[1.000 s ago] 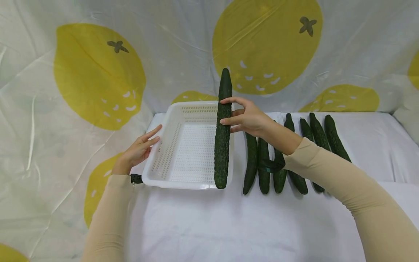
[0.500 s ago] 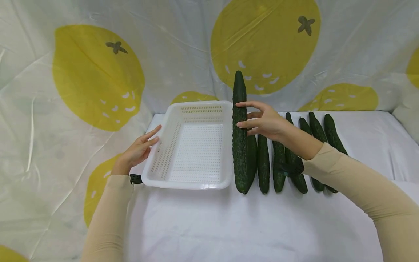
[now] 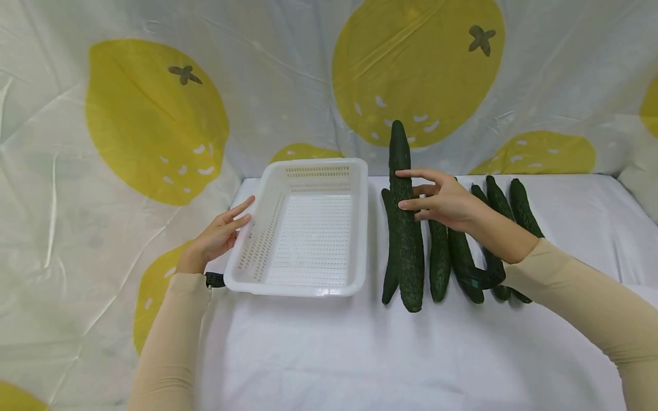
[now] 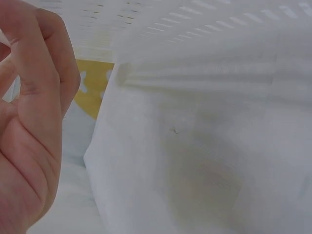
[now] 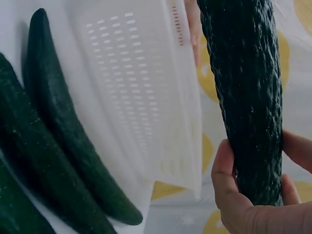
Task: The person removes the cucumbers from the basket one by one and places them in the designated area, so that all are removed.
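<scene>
On the left, my left hand (image 3: 218, 234) grips the side rim of a white perforated plastic basket (image 3: 360, 228), whose inside faces me and holds nothing. The left wrist view has my curled fingers (image 4: 41, 63) close by and the basket's slotted wall above the white cloth. My right hand (image 3: 444, 200) pinches a long dark green cucumber (image 3: 409, 257) by its upper half, thumb on one side and fingers on the other. This cucumber is held up over the row on the table and covers part of it. Its bumpy skin (image 5: 246, 87) shows near in the right wrist view.
Several more cucumbers lie side by side right of the basket, among them one at the left end (image 3: 390, 274) and one at the right end (image 3: 525, 208). White cloth (image 3: 329, 348) covers the table. A lemon-print curtain (image 3: 288, 74) hangs behind and at the left.
My right hand has carried the cucumber rightward and slightly down, from in front of the basket's right side to above the row. My left hand and the basket have hardly moved.
</scene>
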A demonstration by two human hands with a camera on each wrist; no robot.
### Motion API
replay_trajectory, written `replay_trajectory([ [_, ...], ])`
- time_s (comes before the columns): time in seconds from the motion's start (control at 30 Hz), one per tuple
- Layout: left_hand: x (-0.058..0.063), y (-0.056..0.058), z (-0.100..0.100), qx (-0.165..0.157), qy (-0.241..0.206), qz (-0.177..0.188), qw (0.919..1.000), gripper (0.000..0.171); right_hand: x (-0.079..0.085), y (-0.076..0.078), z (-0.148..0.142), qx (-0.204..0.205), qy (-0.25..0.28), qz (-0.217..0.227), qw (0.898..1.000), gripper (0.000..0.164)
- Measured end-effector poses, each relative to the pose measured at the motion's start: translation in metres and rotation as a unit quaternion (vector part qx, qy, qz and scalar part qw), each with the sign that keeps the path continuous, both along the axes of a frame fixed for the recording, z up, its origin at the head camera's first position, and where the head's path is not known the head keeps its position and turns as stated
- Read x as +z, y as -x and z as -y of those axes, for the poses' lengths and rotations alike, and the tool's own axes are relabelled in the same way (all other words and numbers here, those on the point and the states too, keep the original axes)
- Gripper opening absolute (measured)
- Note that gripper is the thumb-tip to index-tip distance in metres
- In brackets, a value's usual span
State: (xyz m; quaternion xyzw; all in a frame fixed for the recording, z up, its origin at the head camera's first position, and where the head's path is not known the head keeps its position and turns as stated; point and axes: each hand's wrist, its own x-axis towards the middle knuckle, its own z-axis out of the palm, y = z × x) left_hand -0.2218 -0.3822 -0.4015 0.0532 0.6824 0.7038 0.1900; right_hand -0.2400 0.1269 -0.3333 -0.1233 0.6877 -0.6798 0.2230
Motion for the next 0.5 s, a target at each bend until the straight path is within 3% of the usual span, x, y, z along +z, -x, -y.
replay_trajectory([
  [0.5,-0.001,0.001,0.001,0.0,-0.005,0.004,1.0,0.059,-0.023,-0.004,-0.039,0.002,-0.024,-0.015,1.0,0.065],
])
